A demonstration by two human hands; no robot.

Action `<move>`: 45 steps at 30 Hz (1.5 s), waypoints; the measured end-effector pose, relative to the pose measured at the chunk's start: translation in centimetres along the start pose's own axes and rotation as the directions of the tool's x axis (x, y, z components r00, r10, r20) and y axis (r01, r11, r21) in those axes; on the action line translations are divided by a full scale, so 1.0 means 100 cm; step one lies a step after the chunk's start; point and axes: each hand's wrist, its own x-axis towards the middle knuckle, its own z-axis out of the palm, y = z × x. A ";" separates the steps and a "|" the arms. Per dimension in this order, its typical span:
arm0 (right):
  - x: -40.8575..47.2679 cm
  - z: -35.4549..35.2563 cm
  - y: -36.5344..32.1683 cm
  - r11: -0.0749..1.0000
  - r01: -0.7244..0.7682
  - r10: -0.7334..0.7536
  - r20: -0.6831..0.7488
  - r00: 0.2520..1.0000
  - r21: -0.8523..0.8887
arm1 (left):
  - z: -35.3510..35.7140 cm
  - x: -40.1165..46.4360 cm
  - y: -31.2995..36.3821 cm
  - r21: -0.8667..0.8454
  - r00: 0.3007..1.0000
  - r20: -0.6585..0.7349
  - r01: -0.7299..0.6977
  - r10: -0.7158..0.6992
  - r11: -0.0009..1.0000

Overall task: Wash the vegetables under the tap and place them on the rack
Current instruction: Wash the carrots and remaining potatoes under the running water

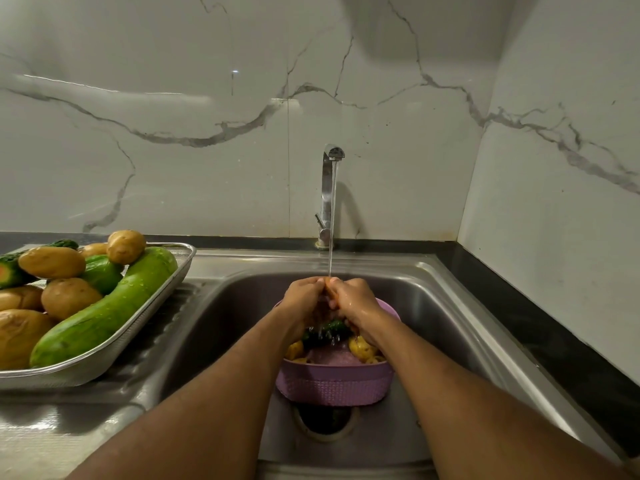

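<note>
Vegetables lie in two containers. On the drainboard left of the basin, a steel mesh rack (180, 268) carries wet produce: a long pale-green gourd (104, 310) lying diagonally, several potatoes (52, 262) heaped over and beside it, a smaller green cucumber (102, 273), and a dark green vegetable (8, 271) at the far left edge, its kind unclear. Inside the steel sink (450, 306), a lilac plastic basket (334, 388) stands over the drain opening (325, 419); it holds a few yellowish potatoes (362, 348) and a dark green vegetable (325, 330) partly hidden beneath the hands. A chrome tap (329, 188) at the back of the sink runs a thin stream of water (331, 237) that lands where the two hands meet. The left hand (303, 299) and right hand (353, 297) are pressed together above the basket, fingers curled inward around something small between them; what they hold cannot be told, as the hands cover it. Water drips from them into the basket. A dark bench (554, 341) borders the sink on the right, below a marble-patterned wall (207, 133).
</note>
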 end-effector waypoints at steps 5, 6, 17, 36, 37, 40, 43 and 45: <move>-0.003 0.007 0.000 1.000 -0.006 0.003 0.108 0.994 0.027 | -0.002 0.004 -0.003 -0.036 0.998 -0.059 0.013 -0.015 0.999; -0.002 0.007 0.001 0.999 -0.001 -0.004 0.107 0.994 0.040 | -0.002 0.003 -0.002 -0.042 0.998 -0.059 0.015 -0.017 0.999; 0.006 0.007 -0.003 0.997 0.073 -0.076 -0.096 0.992 -0.028 | 0.001 0.000 0.002 -0.108 0.999 0.022 -0.041 0.043 0.993; 0.001 -0.009 -0.002 1.000 0.003 -0.001 -0.171 0.985 0.009 | 0.002 -0.004 0.004 -0.111 0.990 0.136 -0.011 0.026 0.994; 0.001 -0.011 -0.001 1.000 -0.003 0.003 -0.198 0.980 0.000 | 0.004 -0.004 0.004 -0.105 0.989 0.146 -0.008 0.024 0.994; 0.003 -0.012 0.000 0.999 -0.011 0.019 -0.159 0.987 0.050 | 0.003 -0.001 0.002 -0.078 0.988 0.153 -0.002 0.014 0.997; 0.001 -0.009 -0.004 0.994 -0.014 0.022 -0.071 0.997 0.111 | 0.002 0.002 0.001 -0.078 0.991 0.131 -0.004 0.014 0.997; 0.002 -0.005 -0.008 0.997 -0.018 0.019 -0.015 1.000 0.074 | 0.001 0.002 0.001 -0.082 0.993 0.117 -0.007 0.017 0.997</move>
